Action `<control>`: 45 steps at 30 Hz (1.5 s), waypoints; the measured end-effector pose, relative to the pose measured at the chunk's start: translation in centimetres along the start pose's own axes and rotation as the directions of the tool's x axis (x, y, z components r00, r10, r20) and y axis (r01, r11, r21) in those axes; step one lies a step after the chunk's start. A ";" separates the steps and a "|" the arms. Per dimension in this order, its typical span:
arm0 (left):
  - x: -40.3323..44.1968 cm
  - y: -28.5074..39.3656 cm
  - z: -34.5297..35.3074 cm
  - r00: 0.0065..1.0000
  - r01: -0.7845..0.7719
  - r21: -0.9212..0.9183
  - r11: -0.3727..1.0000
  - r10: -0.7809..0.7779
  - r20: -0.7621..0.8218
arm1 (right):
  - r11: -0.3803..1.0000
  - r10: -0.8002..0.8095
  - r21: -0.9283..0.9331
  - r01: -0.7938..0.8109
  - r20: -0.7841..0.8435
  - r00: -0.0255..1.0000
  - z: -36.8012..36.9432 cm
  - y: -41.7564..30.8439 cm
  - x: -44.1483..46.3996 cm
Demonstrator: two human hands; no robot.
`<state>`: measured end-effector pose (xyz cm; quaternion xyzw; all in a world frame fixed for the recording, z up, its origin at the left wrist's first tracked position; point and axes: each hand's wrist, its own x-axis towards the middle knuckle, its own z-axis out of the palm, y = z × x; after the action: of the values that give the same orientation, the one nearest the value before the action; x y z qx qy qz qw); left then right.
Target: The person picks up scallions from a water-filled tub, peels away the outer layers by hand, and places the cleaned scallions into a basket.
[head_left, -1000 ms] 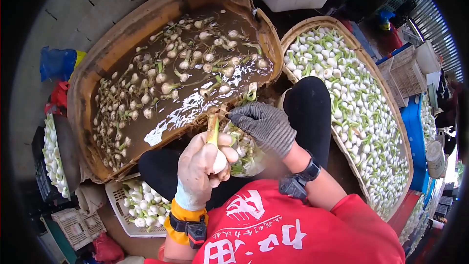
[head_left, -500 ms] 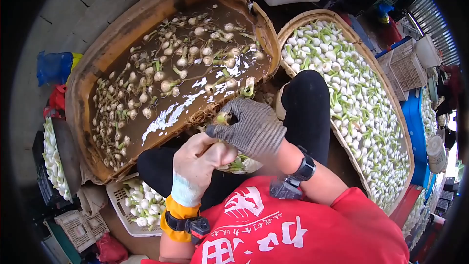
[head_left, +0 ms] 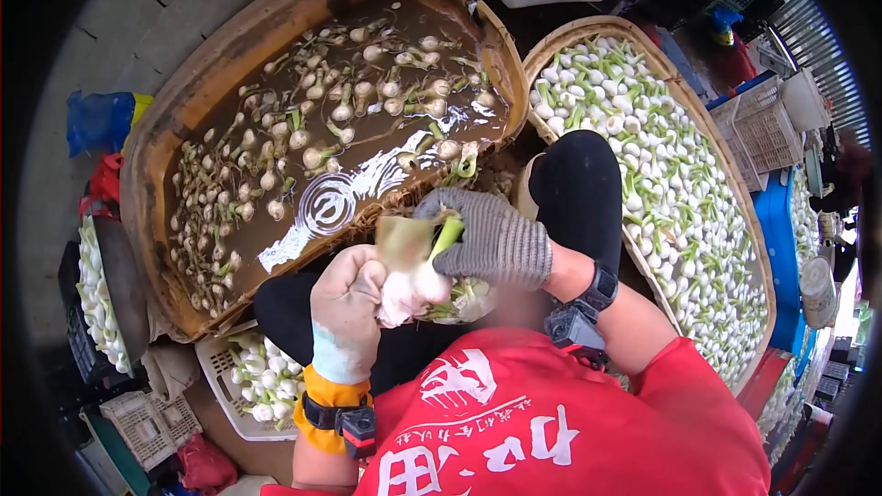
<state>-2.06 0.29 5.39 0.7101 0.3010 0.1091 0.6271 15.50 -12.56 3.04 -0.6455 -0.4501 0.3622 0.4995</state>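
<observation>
My right hand (head_left: pixel 496 239), in a grey knit glove, grips the green stem of a garlic bulb (head_left: pixel 432 284) above my lap. My left hand (head_left: pixel 344 298), in a pale glove, is closed at the bulb's left side, its fingertips blurred. A brownish flap (head_left: pixel 404 237), smeared by motion and perhaps peel, shows between the hands over the bulb. Just beyond them is a brown tub (head_left: pixel 147 211) of murky water with unpeeled garlic bulbs (head_left: pixel 340 113) floating in it. More green-stemmed garlic (head_left: pixel 473 298) lies below my hands, partly hidden.
On the right, a second tub (head_left: pixel 767 312) is filled with white peeled garlic bulbs (head_left: pixel 675 202). A white basket (head_left: pixel 220 377) of bulbs stands by my left knee. Crates (head_left: pixel 758 124) and a blue tub (head_left: pixel 776 220) stand farther right; a pale wall (head_left: pixel 175 28) is at the left.
My hands have drawn apart slightly, the left moving left. The white bulb and green stem now show between them, with the blurred brown flap above. Ripple rings have appeared on the tub water.
</observation>
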 end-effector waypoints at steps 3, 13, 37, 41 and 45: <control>-0.4 0.4 -0.6 0.996 -0.041 -0.271 0.962 0.016 -0.090 | 0.854 0.150 0.518 -0.055 -0.143 0.978 -0.7 0.9 -0.3; 3.9 -4.4 -3.3 0.971 -0.182 0.635 0.751 0.038 0.234 | 0.928 -0.308 -0.355 -0.112 -0.902 0.303 -13.3 4.1 -0.4; 31.8 -12.3 8.3 0.422 0.667 -0.039 0.744 -0.335 0.842 | 0.879 -0.001 -0.431 -0.204 -0.429 0.903 -4.7 7.4 2.6; 23.9 -5.0 3.8 0.667 0.704 -0.512 0.493 -0.211 0.714 | 0.852 -0.161 -0.518 -0.067 -0.383 0.910 -4.5 6.9 2.3; 15.0 -1.2 3.2 0.876 0.480 -0.759 0.440 -0.195 0.440 | 0.793 -0.415 -0.605 0.069 -0.453 0.789 -2.3 5.2 3.6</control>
<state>11.21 6.11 0.32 0.2419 0.2505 0.0088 0.9374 19.90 -10.38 -1.49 -0.7731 -0.4500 -0.0635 0.4425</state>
